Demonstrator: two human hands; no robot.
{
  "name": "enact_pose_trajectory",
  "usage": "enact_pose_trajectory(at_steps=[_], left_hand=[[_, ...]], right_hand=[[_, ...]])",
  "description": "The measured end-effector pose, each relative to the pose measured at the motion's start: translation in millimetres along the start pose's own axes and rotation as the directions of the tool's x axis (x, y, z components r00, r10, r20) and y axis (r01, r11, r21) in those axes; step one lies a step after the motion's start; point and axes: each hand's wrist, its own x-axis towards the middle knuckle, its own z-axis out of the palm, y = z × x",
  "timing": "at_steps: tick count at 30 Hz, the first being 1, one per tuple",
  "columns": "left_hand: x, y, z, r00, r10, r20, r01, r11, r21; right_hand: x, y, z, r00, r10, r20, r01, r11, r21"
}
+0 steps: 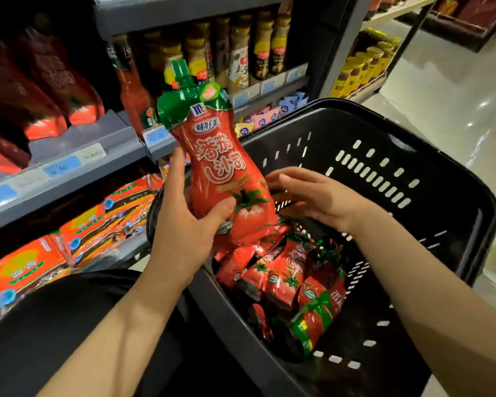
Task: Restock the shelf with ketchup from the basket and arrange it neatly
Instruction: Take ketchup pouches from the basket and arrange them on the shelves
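My left hand point(188, 222) grips a red ketchup pouch point(218, 156) with a green top and green cap, held upright above the left rim of the black basket point(413, 196). The thumb lies across the pouch's lower front. My right hand point(312, 196) hovers to the right of the pouch's lower part with fingers straight, its fingertips at or near the pouch's edge. Several more ketchup pouches point(292, 282) lie piled in the bottom of the basket. Matching red pouches point(55, 81) stand on the grey shelf point(78, 164) at upper left.
Orange-red packets point(78, 233) fill the lower shelf at left. Sauce bottles point(241, 53) line the upper shelf behind the pouch, and a red bottle point(132, 93) stands nearby. Yellow-lidded jars point(364, 64) sit on a farther shelf. Shiny floor point(455, 96) lies at right.
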Motion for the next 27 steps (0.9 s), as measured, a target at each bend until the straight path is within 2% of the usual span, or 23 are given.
enact_pose_trajectory(at_steps=[2, 3, 4, 6, 7, 8, 11, 13, 15, 21, 25, 27], left_hand=[[4, 0, 0, 1.000, 0.020, -0.012, -0.020, 0.999, 0.027], [5, -1, 0, 0.999, 0.029, -0.016, -0.028, 0.999, 0.035], [7, 0, 0, 0.999, 0.039, -0.020, -0.038, 0.999, 0.039], [7, 1, 1, 0.998, 0.058, -0.024, -0.058, 0.998, 0.030], [7, 1, 1, 0.998, 0.062, -0.031, -0.061, 0.998, 0.028], [7, 0, 1, 0.997, 0.064, -0.039, -0.063, 0.997, 0.034], [7, -5, 0, 0.998, 0.069, -0.010, -0.068, 0.996, 0.058], [7, -4, 1, 0.996, 0.083, 0.033, -0.086, 0.993, 0.082], [6, -4, 2, 0.993, 0.094, 0.065, -0.102, 0.988, 0.117], [8, -6, 3, 0.991, 0.086, 0.099, -0.102, 0.980, 0.168], [8, -5, 3, 0.994, 0.071, 0.083, -0.082, 0.987, 0.140], [7, -4, 3, 0.994, 0.083, 0.074, -0.095, 0.982, 0.161]], right_hand=[[23, 27, -13, 0.945, 0.188, -0.268, -0.226, 0.967, -0.116], [31, 44, -17, 0.898, 0.250, -0.361, -0.357, 0.895, -0.268], [33, 58, -15, 0.856, 0.305, -0.417, -0.488, 0.744, -0.456], [29, 91, -9, 0.815, 0.375, -0.442, -0.575, 0.427, -0.698], [31, 111, -9, 0.798, 0.418, -0.435, -0.592, 0.406, -0.696], [35, 129, -10, 0.771, 0.466, -0.433, -0.627, 0.438, -0.645], [60, 191, -21, 0.719, 0.475, -0.507, -0.695, 0.516, -0.501], [49, 183, -5, 0.621, 0.478, -0.621, -0.752, 0.587, -0.300], [40, 176, 7, 0.536, 0.478, -0.696, -0.776, 0.603, -0.184], [47, 186, 5, 0.517, 0.535, -0.668, -0.794, 0.591, -0.142], [72, 235, -17, 0.510, 0.567, -0.647, -0.786, 0.612, -0.083], [66, 221, -11, 0.520, 0.559, -0.646, -0.773, 0.630, -0.077]])
